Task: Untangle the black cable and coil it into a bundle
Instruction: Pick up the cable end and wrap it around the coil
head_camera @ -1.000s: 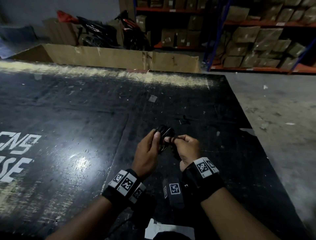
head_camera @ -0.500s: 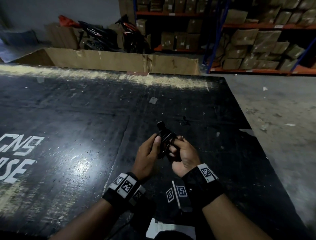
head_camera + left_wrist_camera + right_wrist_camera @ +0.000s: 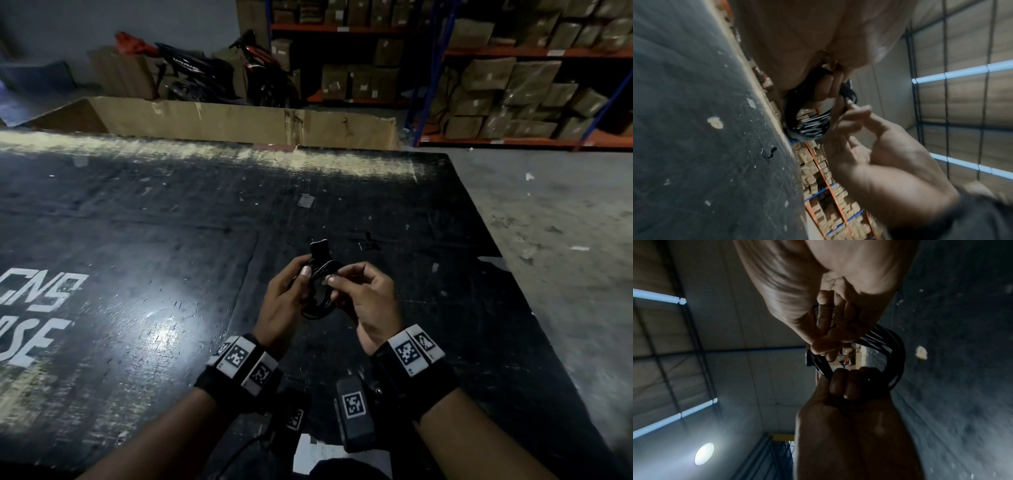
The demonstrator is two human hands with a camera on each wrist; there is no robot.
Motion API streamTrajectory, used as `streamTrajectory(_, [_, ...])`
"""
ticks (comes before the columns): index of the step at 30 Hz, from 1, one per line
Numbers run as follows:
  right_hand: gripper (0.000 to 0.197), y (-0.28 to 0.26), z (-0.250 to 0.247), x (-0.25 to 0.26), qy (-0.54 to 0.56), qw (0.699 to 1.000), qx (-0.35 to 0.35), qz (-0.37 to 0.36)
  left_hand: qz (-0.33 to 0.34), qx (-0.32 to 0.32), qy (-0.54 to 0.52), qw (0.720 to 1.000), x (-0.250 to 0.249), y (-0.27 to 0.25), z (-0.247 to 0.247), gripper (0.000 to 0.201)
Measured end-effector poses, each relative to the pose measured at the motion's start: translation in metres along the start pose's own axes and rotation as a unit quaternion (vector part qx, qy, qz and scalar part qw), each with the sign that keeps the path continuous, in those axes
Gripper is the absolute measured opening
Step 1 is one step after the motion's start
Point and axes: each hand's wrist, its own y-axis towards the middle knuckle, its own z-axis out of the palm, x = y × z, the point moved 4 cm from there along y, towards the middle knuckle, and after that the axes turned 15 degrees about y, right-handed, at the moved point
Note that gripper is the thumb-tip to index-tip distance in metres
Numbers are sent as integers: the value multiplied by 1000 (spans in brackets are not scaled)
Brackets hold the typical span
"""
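Observation:
The black cable (image 3: 318, 301) is wound into a small coil held above the black table (image 3: 137, 240). My left hand (image 3: 303, 277) grips the coil's left side, thumb on top and fingers curled through the loop (image 3: 842, 386). My right hand (image 3: 337, 278) pinches the strands on the right side between thumb and forefinger. A flat black end piece (image 3: 319, 248) sticks up from the coil's top. The left wrist view looks through the coil (image 3: 809, 129), with the right hand (image 3: 849, 105) pinching its rim. The right wrist view shows the glossy loops (image 3: 898, 353) under the right fingers (image 3: 824, 345).
A small black scrap (image 3: 368, 241) lies on the table just beyond the hands. A long cardboard box (image 3: 212, 120) lines the far edge, with parked motorbikes (image 3: 205, 72) behind. Shelves of cartons (image 3: 513, 85) stand at the back right. Concrete floor (image 3: 565, 240) lies to the right.
The coil has been turned in my hands and the flat end piece now sticks up above it. My right hand has shifted its pinch on the strands. Both hands stay in place.

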Motion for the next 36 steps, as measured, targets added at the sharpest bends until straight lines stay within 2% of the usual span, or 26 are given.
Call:
streamTrajectory(2, [13, -1, -2, 7, -101, 992, 16, -73, -25, -3, -16, 1000, 2, 1, -1, 30])
streamTrajectory(4, [13, -4, -1, 14, -211, 963, 35, -166, -44, -8, -33, 998, 7, 3, -2, 31])
streamTrajectory(7, [13, -12, 2, 20, -371, 872, 79, -310, -61, 6, -39, 997, 8, 3, -3, 30])
streamTrajectory(9, [12, -15, 3, 24, -409, 821, 110, -384, -65, 21, -39, 997, 6, 3, -3, 30])
streamTrajectory(11, [11, -14, 2, 27, -425, 791, 140, -418, -64, 33, -31, 997, 4, 4, -5, 30])
streamTrajectory(14, [8, -12, 0, 31, -446, 768, 185, -420, -53, 60, -3, 997, 2, 5, -10, 29])
streamTrajectory(17, [5, -9, -3, 37, -443, 776, 205, -398, -16, 102, 59, 993, -5, 5, -14, 26])
streamTrajectory(20, [5, 1, -9, 42, -425, 807, 216, -348, 8, 153, 122, 981, -10, 3, -17, 25])
streamTrajectory(24, [7, 5, -14, 44, -395, 845, 251, -259, 40, 242, 231, 942, -12, 4, -22, 35])
streamTrajectory(27, [9, 6, -18, 43, -393, 865, 235, -205, 36, 290, 272, 917, -13, 5, -21, 39])
streamTrajectory(30, [12, 11, -23, 41, -365, 893, 212, -157, 51, 302, 310, 900, -14, 5, -21, 33])
streamTrajectory(32, [14, 15, -24, 42, -328, 914, 197, -134, 59, 302, 307, 901, -15, 5, -19, 33])
streamTrajectory(36, [23, 22, -22, 47, -257, 943, 185, -103, 86, 276, 281, 915, -16, 6, -21, 51])
